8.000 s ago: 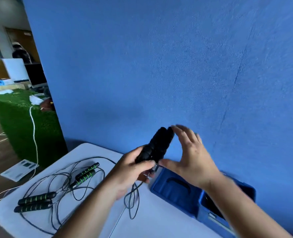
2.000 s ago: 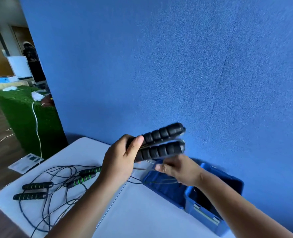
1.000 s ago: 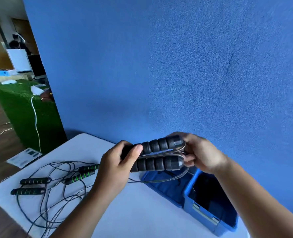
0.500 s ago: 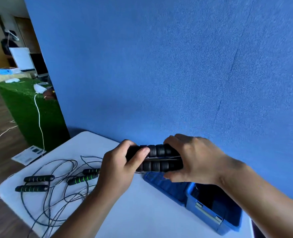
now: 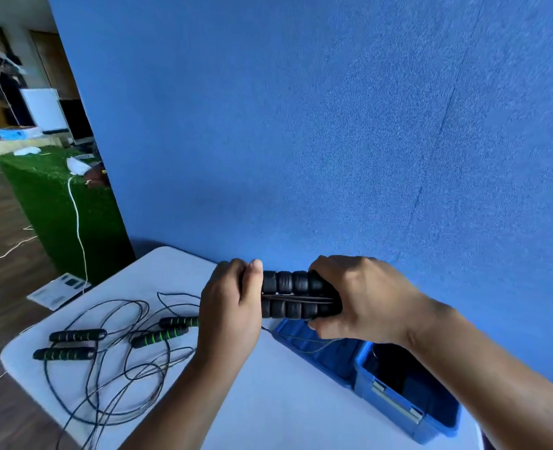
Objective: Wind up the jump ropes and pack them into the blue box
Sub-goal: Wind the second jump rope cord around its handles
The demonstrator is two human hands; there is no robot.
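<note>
We are gripping the two black ribbed handles (image 5: pixel 289 297) of one jump rope side by side above the white table (image 5: pixel 285 414). Our left hand (image 5: pixel 229 315) is curling round their left end and our right hand (image 5: pixel 363 303) round their right end, with its thin cord (image 5: pixel 301 299) running between them. The blue box (image 5: pixel 364 371) is sitting open on the table under our right forearm, while the other jump ropes (image 5: pixel 156 337), with green-striped handles, are lying loose and tangled to the left.
</note>
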